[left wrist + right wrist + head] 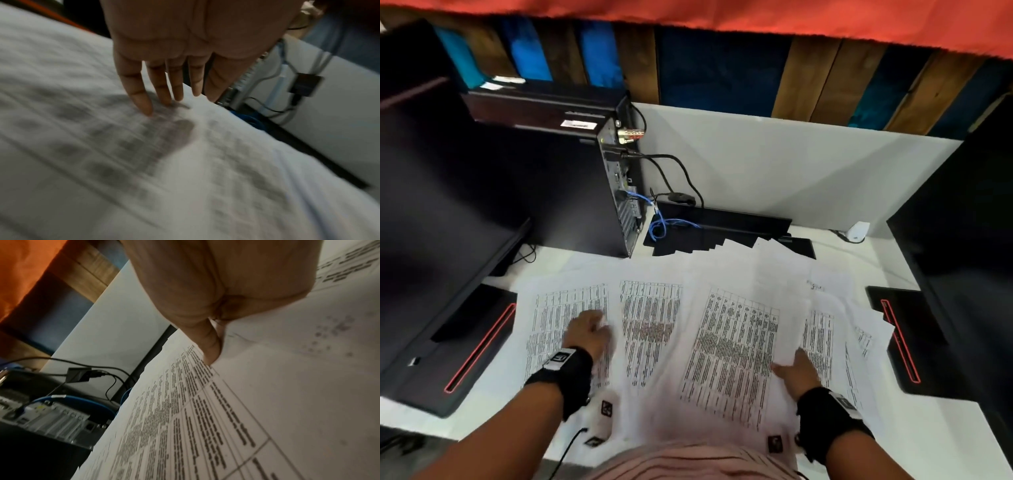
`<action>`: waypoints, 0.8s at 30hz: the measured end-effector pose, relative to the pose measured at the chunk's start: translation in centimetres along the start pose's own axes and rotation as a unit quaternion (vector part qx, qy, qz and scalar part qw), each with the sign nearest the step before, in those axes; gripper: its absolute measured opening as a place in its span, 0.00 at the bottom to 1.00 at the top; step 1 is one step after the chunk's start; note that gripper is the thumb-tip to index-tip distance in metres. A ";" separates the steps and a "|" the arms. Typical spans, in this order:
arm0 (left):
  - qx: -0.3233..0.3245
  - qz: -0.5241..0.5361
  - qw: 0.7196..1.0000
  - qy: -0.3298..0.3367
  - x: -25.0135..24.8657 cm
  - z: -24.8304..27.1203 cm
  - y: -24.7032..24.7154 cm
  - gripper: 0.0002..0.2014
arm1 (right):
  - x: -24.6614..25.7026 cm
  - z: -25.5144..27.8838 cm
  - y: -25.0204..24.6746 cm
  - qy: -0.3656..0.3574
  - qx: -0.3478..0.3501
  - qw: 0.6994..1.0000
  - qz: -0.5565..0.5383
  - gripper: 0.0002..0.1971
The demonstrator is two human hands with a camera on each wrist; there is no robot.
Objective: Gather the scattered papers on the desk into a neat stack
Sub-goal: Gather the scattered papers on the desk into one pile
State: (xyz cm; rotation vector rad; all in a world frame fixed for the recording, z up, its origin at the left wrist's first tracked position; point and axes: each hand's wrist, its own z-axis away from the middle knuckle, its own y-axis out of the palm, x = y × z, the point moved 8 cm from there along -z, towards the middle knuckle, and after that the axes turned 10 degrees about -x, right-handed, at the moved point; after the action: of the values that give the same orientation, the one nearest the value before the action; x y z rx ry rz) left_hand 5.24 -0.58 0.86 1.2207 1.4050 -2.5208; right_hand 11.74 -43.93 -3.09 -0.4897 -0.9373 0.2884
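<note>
Several printed sheets (729, 346) with tables lie fanned and overlapping across the white desk (945, 431). My left hand (589, 330) lies flat on the leftmost sheet (561, 325); in the left wrist view its straight fingers (144, 100) touch the blurred paper (144, 162). My right hand (796, 371) pinches the near edge of a lifted sheet (779, 308) that curls up over the others. In the right wrist view the thumb (211, 350) presses that raised sheet (287, 353) above a printed page (185, 418).
A black computer tower (571, 185) with cables stands at the back left. Dark monitors sit at the left (431, 219) and right (962, 240), each on a black base with a red line. A black tray (722, 222) lies behind the papers.
</note>
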 end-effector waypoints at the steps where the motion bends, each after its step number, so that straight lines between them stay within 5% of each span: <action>1: -0.039 -0.065 0.997 -0.022 2.2 -0.6 -2.2 0.23 | 0.2 0.3 0.0 -0.003 -0.006 1.000 0.013 0.35; 4: -0.103 -0.207 0.966 -0.112 7.4 -0.6 -7.1 0.28 | 0.9 0.8 0.1 -0.023 -0.018 0.999 0.039 0.36; 7: -0.124 -0.205 0.956 -0.168 10.3 0.1 -8.4 0.36 | 0.8 0.7 0.2 -0.023 -0.027 0.998 0.048 0.33; 13: -0.046 -0.092 0.989 -0.110 9.9 -1.3 -5.3 0.33 | 0.5 0.4 0.3 -0.029 -0.026 0.997 0.059 0.15; 17: -0.032 -0.108 0.993 -0.043 6.3 -0.4 -4.0 0.24 | 0.3 0.3 0.3 -0.030 -0.033 0.997 0.069 0.23; 21: -0.024 0.022 0.996 -0.082 4.2 1.0 -3.2 0.38 | 0.2 0.7 0.5 -0.027 -0.032 0.996 0.074 0.34; 24: 0.062 0.039 0.993 -0.088 3.1 2.3 -1.5 0.42 | 0.1 0.7 0.5 -0.022 -0.033 0.996 0.074 0.34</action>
State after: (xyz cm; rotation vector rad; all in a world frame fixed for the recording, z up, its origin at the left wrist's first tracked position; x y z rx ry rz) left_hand 1.12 -0.25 0.62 1.0156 1.1574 -2.6212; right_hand 11.25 -43.30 -2.94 -0.6181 -0.9574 0.4052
